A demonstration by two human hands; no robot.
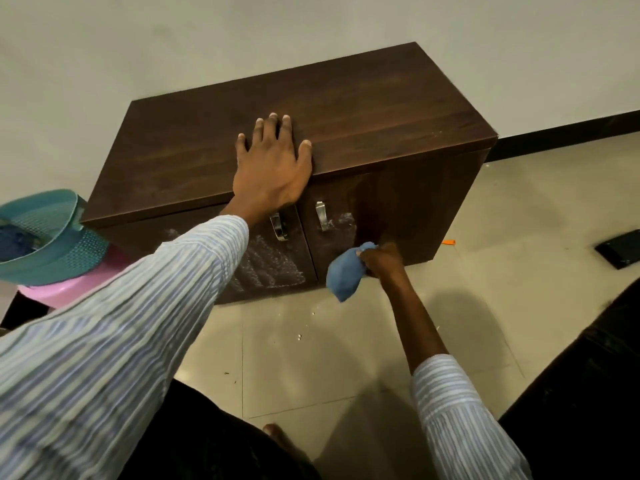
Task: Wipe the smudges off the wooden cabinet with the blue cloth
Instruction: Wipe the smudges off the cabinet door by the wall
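A low dark wooden cabinet point(363, 109) stands against the wall, with two front doors and metal handles point(320, 216). My left hand point(272, 168) lies flat on its top near the front edge, fingers spread. My right hand point(382, 259) grips a bunched blue cloth point(344, 271) against the lower part of the right door. White smudges point(266, 263) cover much of the left door, and a smaller white patch point(341, 223) sits beside the right handle. The right door to the right of that patch looks dark and glossy.
A teal mesh basket point(45, 237) rests on a pink tub point(65, 289) left of the cabinet. White crumbs dot the beige tile floor point(301, 336). A dark flat object point(620, 252) and a small orange piece point(448, 241) lie on the floor at right.
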